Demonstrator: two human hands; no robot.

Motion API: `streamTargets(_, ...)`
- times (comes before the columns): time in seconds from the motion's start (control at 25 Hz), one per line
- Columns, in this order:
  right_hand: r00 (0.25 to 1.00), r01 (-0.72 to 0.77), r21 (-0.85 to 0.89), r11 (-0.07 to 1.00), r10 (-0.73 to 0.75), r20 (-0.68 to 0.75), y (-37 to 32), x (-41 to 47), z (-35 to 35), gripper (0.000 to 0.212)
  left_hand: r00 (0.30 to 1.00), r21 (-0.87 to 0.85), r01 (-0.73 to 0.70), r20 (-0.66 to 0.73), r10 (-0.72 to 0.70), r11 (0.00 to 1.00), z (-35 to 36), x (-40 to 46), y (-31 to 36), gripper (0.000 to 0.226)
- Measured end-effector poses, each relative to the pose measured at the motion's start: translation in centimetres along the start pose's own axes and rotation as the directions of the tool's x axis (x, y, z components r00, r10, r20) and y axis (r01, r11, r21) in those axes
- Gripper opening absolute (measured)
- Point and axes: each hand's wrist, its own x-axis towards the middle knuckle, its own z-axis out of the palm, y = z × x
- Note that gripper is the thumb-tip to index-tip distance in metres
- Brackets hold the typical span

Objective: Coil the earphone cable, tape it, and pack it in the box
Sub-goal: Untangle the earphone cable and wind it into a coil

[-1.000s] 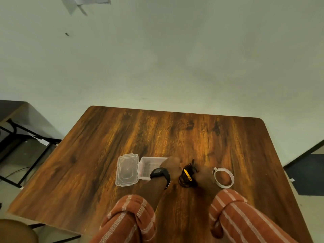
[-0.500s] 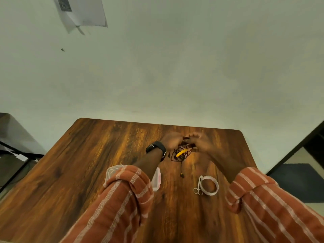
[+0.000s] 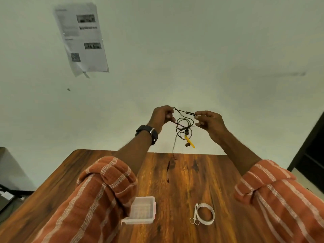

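Nearest the camera, two rolled-up sleeves of orange cloth with pale stripes fill the lower corners, the left sleeve point(image 3: 98, 193) hiding the left part of a clear plastic box point(image 3: 142, 210) that sits open on the wooden table point(image 3: 177, 181). To the right of the box, apart from it, lies a roll of white tape point(image 3: 205, 214) flat on the wood, with a small pair of scissors point(image 3: 195, 216) touching its left edge.

Farther out, both bare forearms reach up and away from the tabletop. A dark watch point(image 3: 148, 133) wraps the left wrist. The left hand point(image 3: 161, 115) is curled almost closed, thumb and fingertips pinching one strand of the black earphone cable point(image 3: 183, 125). The right hand point(image 3: 209, 121) is likewise nearly closed, its thumb and forefinger pinching the far end of a slim dark inline piece on the cable, while its lower fingers hold another strand. Between the two hands, which are held near each other, the cable hangs in a loose tangle of several loops, well above the table. A yellow tie point(image 3: 189, 142) and the earbuds dangle below the loops, and one long strand trails down toward the table's far edge.

Beyond the hands is a plain pale wall point(image 3: 228, 58) with a printed paper sheet point(image 3: 82, 38) stuck on it at upper left.
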Motion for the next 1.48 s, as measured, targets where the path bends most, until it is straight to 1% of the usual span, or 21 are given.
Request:
streamTargets(0.08, 0.996, -0.072, 0.162, 0.984, 0.063, 0.057, -0.9, -0.1, -0.6, 0.027, 0.998, 0.159, -0.030, 0.054, 0.022, 0.987, -1.0, 0.0, 1.4, 0.021)
streamTargets(0.16, 0.996, -0.089, 0.321, 0.943, 0.084, 0.030, -1.8, 0.0, -1.0, 0.028, 0.983, 0.552, -0.166, 0.162, 0.090, 0.817, -2.2, -0.2, 2.6, 0.011)
streamTargets(0.24, 0.991, -0.127, 0.275, 0.953, 0.114, 0.062, -2.7, -0.1, -1.6, 0.027, 0.964, 0.777, -0.262, 0.242, 0.113, 0.573, -3.3, -0.4, 3.3, 0.008)
streamTargets(0.28, 0.986, -0.134, 0.123, 0.983, 0.120, 0.112, -3.1, -0.1, -1.8, 0.024, 0.967, 0.785, -0.252, 0.224, 0.119, 0.566, -3.7, -0.6, 3.7, 0.006)
streamTargets(0.4, 0.948, -0.048, -0.444, 0.895, 0.181, 0.262, -4.0, -0.5, -1.6, 0.030, 0.984, 0.484, -0.167, 0.141, 0.111, 0.859, -3.2, -0.9, 5.3, 0.009)
streamTargets(0.48, 0.929, 0.021, -0.506, 0.862, 0.171, 0.329, -4.4, -1.0, -0.2, 0.020, 0.978, 0.336, -0.175, 0.164, 0.125, 0.926, -2.0, -0.8, 6.4, 0.012)
streamTargets(0.6, 0.902, -0.018, -0.215, 0.976, 0.109, 0.419, -4.7, -1.7, 1.2, 0.029, 0.961, 0.468, -0.270, 0.183, 0.206, 0.841, -1.8, -0.4, 7.6, 0.019)
streamTargets(0.72, 0.933, -0.110, 0.036, 0.993, 0.091, 0.347, -5.8, -1.6, 0.9, 0.036, 0.918, 0.814, -0.361, 0.224, 0.328, 0.455, -4.0, 0.0, 7.4, 0.041)
streamTargets(0.8, 0.948, -0.179, 0.234, 0.955, 0.104, 0.300, -6.7, -1.2, 0.4, 0.032, 0.903, 0.890, -0.282, 0.120, 0.412, 0.359, -5.3, 0.1, 6.3, 0.043)
streamTargets(0.84, 0.944, -0.216, 0.322, 0.922, 0.113, 0.310, -6.9, -0.9, 0.2, 0.028, 0.905, 0.865, -0.202, -0.015, 0.425, 0.460, -5.6, 0.1, 5.8, 0.035)
streamTargets(0.88, 0.938, -0.244, 0.357, 0.902, 0.125, 0.324, -7.0, -0.8, 0.1, 0.023, 0.914, 0.732, -0.112, -0.189, 0.358, 0.672, -5.8, 0.1, 5.5, 0.025)
streamTargets(0.92, 0.936, -0.252, 0.322, 0.913, 0.145, 0.322, -7.0, -0.6, -0.1, 0.015, 0.932, 0.452, -0.018, -0.316, 0.179, 0.892, -5.8, 0.1, 5.3, 0.017)
streamTargets(0.96, 0.945, -0.227, 0.212, 0.951, 0.163, 0.283, -6.9, -0.4, -0.3, 0.008, 0.947, 0.112, 0.066, -0.319, -0.027, 0.992, -5.9, 0.0, 5.3, 0.012)
streamTargets(1.04, 0.975, -0.111, -0.165, 0.980, 0.139, 0.175, -6.4, 0.1, -1.0, 0.005, 0.944, -0.269, 0.111, -0.273, -0.187, 0.957, -6.2, 0.0, 5.2, 0.010)
streamTargets(1.08, 0.984, -0.048, -0.318, 0.947, 0.100, 0.151, -6.2, 0.2, -1.3, 0.007, 0.934, -0.240, 0.067, -0.327, -0.145, 0.968, -6.4, 0.1, 5.4, 0.006)
streamTargets(1.16, 0.992, 0.040, -0.432, 0.901, 0.015, 0.122, -5.9, 0.2, -2.2, 0.015, 0.877, 0.287, -0.064, -0.441, 0.191, 0.956, -7.1, 0.3, 5.8, 0.014)
streamTargets(1.24, 0.994, 0.106, -0.490, 0.865, -0.090, 0.055, -6.0, 0.1, -3.4, 0.026, 0.801, 0.864, -0.086, -0.236, 0.550, 0.496, -8.6, 0.5, 6.3, 0.021)
streamTargets(1.28, 0.991, 0.116, -0.540, 0.834, -0.136, 0.004, -6.1, 0.1, -3.9, 0.032, 0.781, 0.962, -0.080, -0.103, 0.615, 0.263, -9.5, 0.6, 6.7, 0.021)
streamTargets(1.32, 0.987, 0.094, -0.548, 0.831, -0.149, -0.057, -6.2, 0.1, -4.5, 0.038, 0.775, 0.984, -0.088, -0.031, 0.631, 0.156, -10.5, 0.8, 7.1, 0.022)
streamTargets(1.36, 0.987, 0.041, -0.481, 0.876, -0.109, -0.115, -6.2, 0.2, -5.0, 0.042, 0.782, 0.979, -0.109, -0.025, 0.623, 0.175, -11.4, 1.0, 7.6, 0.023)
streamTargets(1.48, 0.982, -0.159, -0.206, 0.966, 0.134, -0.131, -6.1, 0.2, -6.1, 0.044, 0.811, 0.791, -0.194, -0.204, 0.549, 0.581, -12.5, 1.7, 8.9, 0.019)
